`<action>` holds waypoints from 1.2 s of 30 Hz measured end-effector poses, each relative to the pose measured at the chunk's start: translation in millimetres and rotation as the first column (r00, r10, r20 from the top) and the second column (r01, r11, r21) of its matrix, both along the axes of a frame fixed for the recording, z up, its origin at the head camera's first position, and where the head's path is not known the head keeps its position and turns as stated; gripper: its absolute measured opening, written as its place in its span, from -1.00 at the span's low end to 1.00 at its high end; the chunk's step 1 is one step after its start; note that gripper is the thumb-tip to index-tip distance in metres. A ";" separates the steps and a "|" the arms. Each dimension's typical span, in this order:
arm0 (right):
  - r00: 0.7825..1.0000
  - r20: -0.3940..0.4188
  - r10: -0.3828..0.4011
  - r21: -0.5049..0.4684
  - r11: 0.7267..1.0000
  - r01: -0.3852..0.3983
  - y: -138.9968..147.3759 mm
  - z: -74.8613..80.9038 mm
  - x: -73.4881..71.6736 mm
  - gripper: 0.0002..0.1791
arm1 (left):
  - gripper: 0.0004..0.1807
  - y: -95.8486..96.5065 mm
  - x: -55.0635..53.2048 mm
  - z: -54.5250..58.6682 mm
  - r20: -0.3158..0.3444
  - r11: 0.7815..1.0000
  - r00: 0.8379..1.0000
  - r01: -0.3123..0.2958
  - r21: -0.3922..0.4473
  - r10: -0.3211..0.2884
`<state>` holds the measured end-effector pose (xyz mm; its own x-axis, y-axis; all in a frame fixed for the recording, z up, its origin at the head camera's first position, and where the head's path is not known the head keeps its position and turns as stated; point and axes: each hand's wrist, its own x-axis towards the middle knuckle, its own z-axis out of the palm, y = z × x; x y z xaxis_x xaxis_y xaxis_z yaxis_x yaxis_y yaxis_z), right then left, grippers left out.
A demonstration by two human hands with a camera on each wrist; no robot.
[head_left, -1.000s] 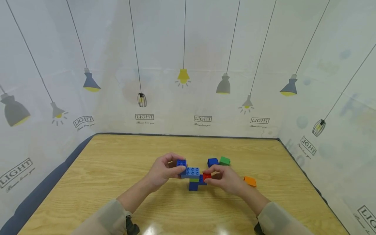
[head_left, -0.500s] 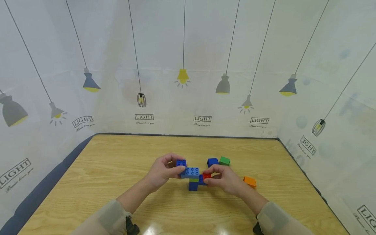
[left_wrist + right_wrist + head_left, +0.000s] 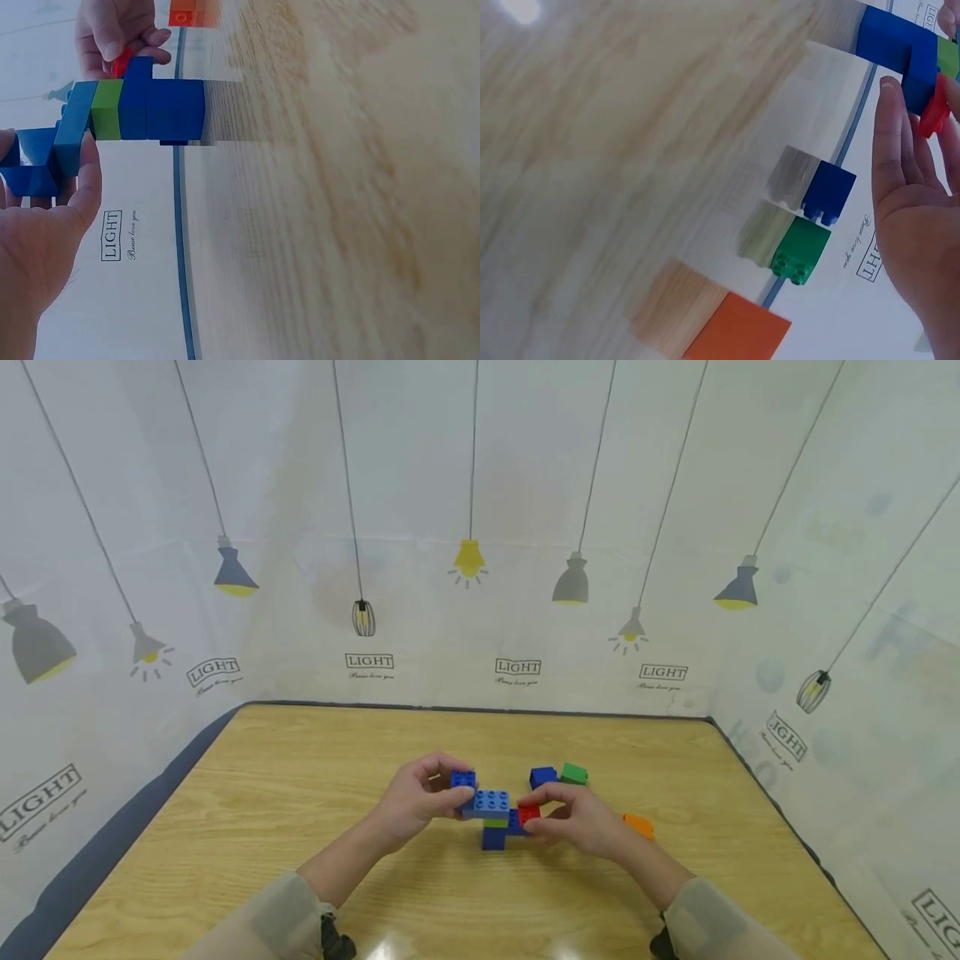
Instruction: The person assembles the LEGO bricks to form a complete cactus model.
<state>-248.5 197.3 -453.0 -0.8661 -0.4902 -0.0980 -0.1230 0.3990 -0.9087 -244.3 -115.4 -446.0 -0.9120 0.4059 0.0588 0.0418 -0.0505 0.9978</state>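
A stepped stack of toy building bricks stands mid-table. Its upper part is a light blue brick (image 3: pixel 492 804) with a dark blue brick (image 3: pixel 462 778) on its left end. Beneath are a lime green brick (image 3: pixel 106 109) and dark blue bricks (image 3: pixel 176 109), one jutting out to the right. My left hand (image 3: pixel 416 793) grips the upper left end, thumb in front and fingers behind. Between thumb and fingers, my right hand (image 3: pixel 576 816) pinches a small red brick (image 3: pixel 528 815), tilted a little, right at the jutting blue brick's top. Fingers partly hide the red brick.
Behind the right hand lie a loose blue brick (image 3: pixel 543 777) and a green brick (image 3: pixel 574 773), side by side. An orange brick (image 3: pixel 640 826) is farther right, partly behind the right wrist. A lamp-printed cloth (image 3: pixel 420 685) rises beyond the wooden table's (image 3: pixel 315 752) back edge.
The red brick has turned slightly in the right hand's pinch. The left hand and the stack stay in place; the head view has shifted a little.
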 end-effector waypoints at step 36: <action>0.990 -0.091 -0.105 0.302 0.945 0.128 145.7 -6.7 1.9 -0.44 | -0.60 -0.2 -1.2 0.1 -0.019 1.000 1.000 0.011 0.001 -0.011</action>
<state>-246.6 342.9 -459.7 -0.9259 -0.3415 -0.1617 -0.1202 0.6720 -0.7307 -245.5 -115.6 -445.9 -0.9061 0.4160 0.0764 0.0601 -0.0521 0.9968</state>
